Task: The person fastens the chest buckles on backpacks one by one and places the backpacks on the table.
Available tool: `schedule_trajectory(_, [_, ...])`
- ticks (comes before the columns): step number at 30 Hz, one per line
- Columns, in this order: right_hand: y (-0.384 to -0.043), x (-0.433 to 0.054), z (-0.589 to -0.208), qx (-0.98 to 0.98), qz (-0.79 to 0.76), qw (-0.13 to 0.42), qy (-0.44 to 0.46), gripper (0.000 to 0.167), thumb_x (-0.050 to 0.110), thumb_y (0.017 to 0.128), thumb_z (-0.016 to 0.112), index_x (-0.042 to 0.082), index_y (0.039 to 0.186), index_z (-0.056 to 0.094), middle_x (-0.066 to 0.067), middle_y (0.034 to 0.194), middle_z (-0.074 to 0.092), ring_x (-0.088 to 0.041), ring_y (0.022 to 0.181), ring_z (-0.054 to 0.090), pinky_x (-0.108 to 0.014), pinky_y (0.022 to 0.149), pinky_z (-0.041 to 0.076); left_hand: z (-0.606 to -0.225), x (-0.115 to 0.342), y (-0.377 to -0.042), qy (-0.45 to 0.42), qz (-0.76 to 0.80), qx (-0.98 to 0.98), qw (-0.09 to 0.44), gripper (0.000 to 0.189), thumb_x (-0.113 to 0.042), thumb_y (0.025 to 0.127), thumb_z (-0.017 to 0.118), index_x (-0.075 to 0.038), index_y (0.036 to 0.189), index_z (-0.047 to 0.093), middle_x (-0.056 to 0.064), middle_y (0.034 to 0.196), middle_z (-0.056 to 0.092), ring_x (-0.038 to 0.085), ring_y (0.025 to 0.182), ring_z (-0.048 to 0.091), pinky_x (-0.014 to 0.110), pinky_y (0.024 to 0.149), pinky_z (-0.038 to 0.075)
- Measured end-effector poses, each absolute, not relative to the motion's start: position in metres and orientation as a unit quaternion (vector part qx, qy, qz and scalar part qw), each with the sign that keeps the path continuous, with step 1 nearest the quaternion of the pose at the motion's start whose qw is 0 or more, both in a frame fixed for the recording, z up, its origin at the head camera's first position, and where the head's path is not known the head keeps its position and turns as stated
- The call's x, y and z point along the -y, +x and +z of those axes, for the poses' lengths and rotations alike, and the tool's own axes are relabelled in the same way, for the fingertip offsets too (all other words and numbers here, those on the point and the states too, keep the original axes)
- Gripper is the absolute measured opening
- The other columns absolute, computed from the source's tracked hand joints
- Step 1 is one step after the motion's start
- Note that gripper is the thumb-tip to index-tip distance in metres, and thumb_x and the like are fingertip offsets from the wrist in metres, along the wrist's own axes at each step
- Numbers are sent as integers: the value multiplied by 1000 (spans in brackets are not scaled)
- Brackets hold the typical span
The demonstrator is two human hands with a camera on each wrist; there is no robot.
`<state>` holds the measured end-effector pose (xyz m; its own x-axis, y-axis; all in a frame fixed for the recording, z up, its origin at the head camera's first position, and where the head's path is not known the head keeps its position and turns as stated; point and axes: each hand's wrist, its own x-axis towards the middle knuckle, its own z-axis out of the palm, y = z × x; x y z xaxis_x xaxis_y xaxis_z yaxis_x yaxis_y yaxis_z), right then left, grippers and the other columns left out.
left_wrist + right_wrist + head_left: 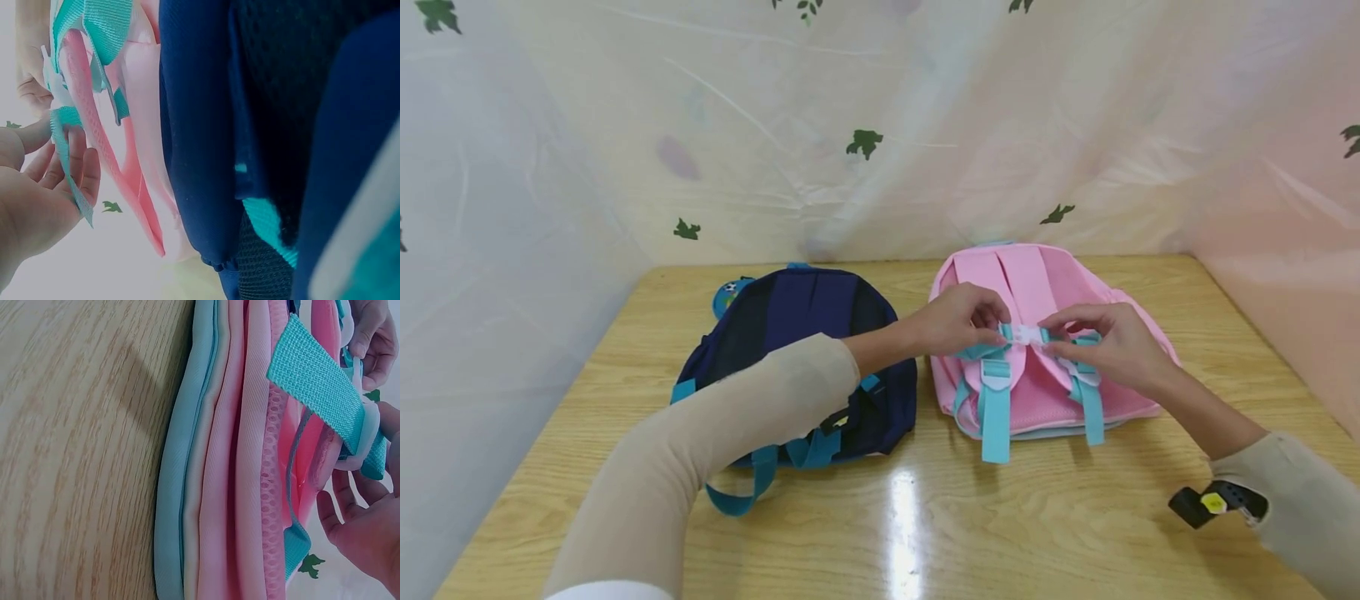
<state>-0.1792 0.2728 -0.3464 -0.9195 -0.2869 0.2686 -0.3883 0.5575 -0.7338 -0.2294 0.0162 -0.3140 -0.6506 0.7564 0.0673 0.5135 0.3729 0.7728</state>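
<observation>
A pink backpack (1063,279) lies on the table with its straps facing up. Across those straps runs a teal chest strap with a white buckle (1026,335) at its middle. My left hand (958,321) pinches the teal webbing (65,117) at the buckle's left side, a loose strap end hanging over the fingers in the left wrist view. From the other side, my right hand (1116,346) holds the strap at the buckle's right end between thumb and fingers. Teal adjuster straps (996,417) with white sliders (996,373) hang below the hands.
Left of the pink bag lies a navy backpack (812,304) with teal straps (763,475), partly under my left forearm. A round blue tag (727,296) sticks out at its upper left. Behind the wooden table (1000,517) hangs a pale curtain (760,167) with leaf prints.
</observation>
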Motion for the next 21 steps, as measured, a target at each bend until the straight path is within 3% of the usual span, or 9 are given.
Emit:
schedule_trajectory(8, [-180, -275, -349, 871, 445, 63, 199, 26, -1, 86, 82, -1, 111, 78, 11, 95, 76, -6, 88, 62, -14, 75, 48, -315, -19, -231, 393, 396, -817, 144, 20, -3, 95, 74, 6, 112, 70, 12, 94, 66, 18, 86, 58, 15, 80, 49])
schedule_trajectory(21, [-180, -276, -349, 869, 448, 56, 200, 25, -2, 86, 81, -2, 111, 77, 9, 93, 77, -6, 88, 63, -14, 76, 49, -315, -22, -230, 389, 397, -818, 146, 20, -3, 94, 75, 6, 112, 71, 12, 93, 65, 17, 85, 57, 14, 78, 48])
